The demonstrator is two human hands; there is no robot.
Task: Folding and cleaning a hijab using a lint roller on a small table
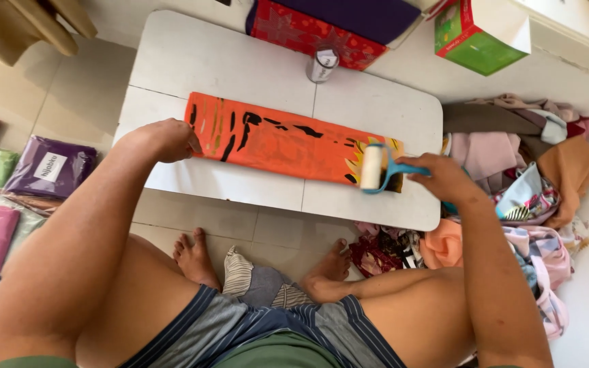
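Note:
A long folded orange cloth with black streaks and a yellow flower print lies across a low white table. My left hand presses down on the cloth's left end. My right hand grips the blue handle of a lint roller, whose white roll rests on the cloth's right end over the flower print.
A small tin can stands at the table's far edge, beside a red and purple folded cloth. A green and red box sits far right. Loose fabrics are piled to the right; bagged cloths lie on the left floor.

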